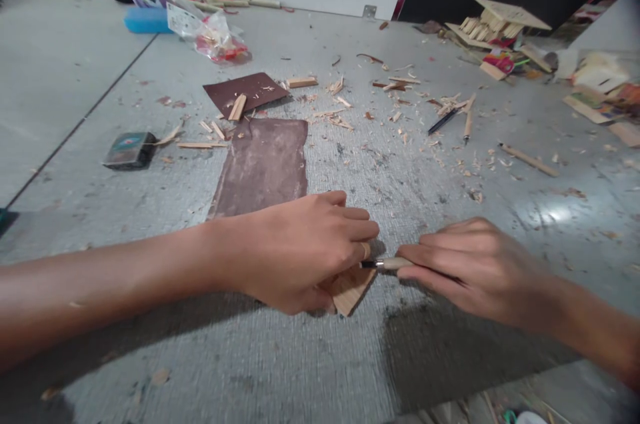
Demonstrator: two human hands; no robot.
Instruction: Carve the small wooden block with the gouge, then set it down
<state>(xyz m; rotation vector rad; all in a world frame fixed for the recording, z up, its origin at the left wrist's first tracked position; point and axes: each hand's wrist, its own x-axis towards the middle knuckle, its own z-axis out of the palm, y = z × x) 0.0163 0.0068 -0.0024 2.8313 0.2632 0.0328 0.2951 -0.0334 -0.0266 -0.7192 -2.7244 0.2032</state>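
Observation:
My left hand [320, 247] is closed over a small flat piece of wood [351, 289], pressing it down on the grey textured surface. Only the wood's near corner shows; the palm and fingers hide the rest. In my right hand [465, 267] is a carving knife [395, 264] with a pale wooden handle and a metal ferrule. Its blade points left and meets the wood's edge, close to my left fingers. A worn brown sheet of sandpaper [267, 157] lies just beyond my left wrist.
Wood shavings and several carving tools [527, 159] are scattered at the right. A darker sandpaper sheet [245, 94] carries a wood scrap. A dark block [130, 150] sits at left. Plastic bags [217, 37] and a stick-built wooden model [495, 24] stand near the back wall.

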